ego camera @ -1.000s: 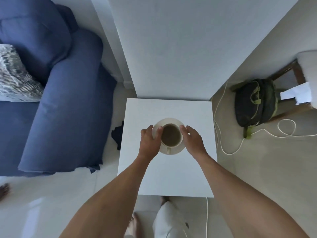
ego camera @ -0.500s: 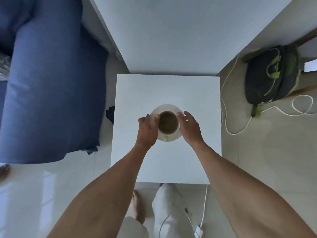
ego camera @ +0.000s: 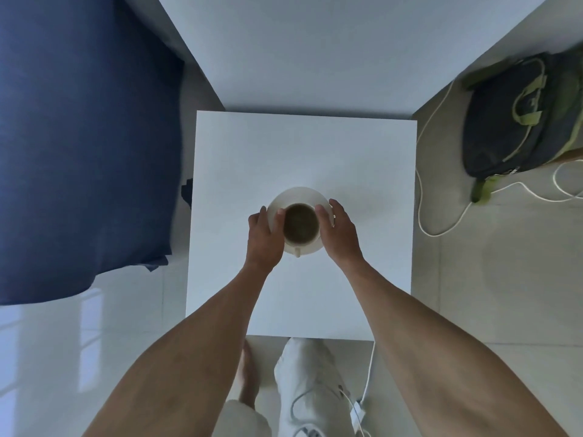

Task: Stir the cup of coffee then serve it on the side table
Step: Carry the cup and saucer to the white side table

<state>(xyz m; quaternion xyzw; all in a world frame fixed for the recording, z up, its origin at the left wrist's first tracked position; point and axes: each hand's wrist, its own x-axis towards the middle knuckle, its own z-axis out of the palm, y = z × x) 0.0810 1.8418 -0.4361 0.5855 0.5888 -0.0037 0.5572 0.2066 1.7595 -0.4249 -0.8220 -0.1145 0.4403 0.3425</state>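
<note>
No writing is readable. A round cream cup of brown coffee sits on a smooth saucer near the middle of the square white side table. The left hand and right hand curl around the saucer's 2 sides, thumbs against the cup.

Both arms reach forward, left hand and right hand cupped inward, facing.

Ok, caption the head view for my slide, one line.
Both hands, left hand and right hand, grip the saucer carrying a cup of coffee over the white side table.
</note>
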